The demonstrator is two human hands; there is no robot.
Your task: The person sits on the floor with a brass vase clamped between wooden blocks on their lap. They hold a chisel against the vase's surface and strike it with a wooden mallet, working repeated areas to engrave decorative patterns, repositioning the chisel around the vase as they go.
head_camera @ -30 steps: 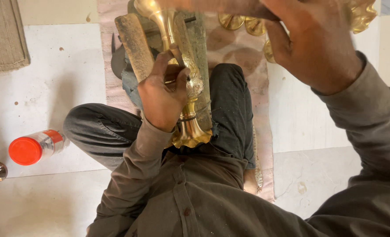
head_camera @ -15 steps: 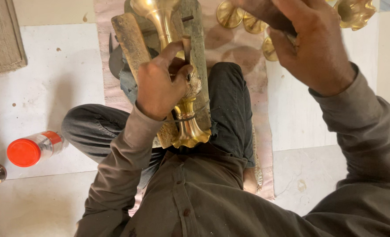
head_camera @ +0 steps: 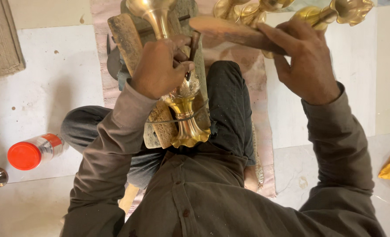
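Left hand (head_camera: 157, 68) wrapped tight round shiny golden brass lamp stem (head_camera: 184, 109) to steady it, right hand (head_camera: 307, 66) fingers clamped on brown wooden mallet (head_camera: 230, 30).

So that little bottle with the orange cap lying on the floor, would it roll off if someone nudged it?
Probably. The bottle lies on its side on smooth pale tile, and its body looks round, so a sideways nudge would likely roll it. It seems small and clear, so likely light. Its contents can't be judged from here.
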